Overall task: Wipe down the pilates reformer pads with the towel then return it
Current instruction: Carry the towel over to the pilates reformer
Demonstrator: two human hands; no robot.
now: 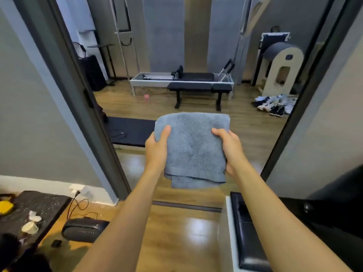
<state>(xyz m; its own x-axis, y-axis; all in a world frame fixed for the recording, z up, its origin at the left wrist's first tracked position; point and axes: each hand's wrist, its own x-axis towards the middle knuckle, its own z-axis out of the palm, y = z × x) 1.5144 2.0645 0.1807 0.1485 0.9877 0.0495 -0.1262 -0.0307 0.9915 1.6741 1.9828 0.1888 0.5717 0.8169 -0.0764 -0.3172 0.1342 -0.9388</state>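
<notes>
A folded grey-blue towel (pixel 193 148) is held up in front of me at a doorway. My left hand (pixel 157 149) grips its left edge, thumb on top. My right hand (pixel 229 148) grips its right edge the same way. Through the doorway, at the far wall, stands a pilates reformer (pixel 182 79) with a white frame and a black carriage pad. A black padded bench (pixel 198 87) stands right in front of it. Another black pad (pixel 129 130) lies low on the left just past the door frame.
Dark door frames (pixel 92 107) flank the opening on both sides. Several shoes (pixel 275 104) lie on the wood floor at right, beside a ladder barrel (pixel 282 65). Close by are a black speaker (pixel 82 229) with cables at lower left and a black padded box (pixel 247 232) at lower right.
</notes>
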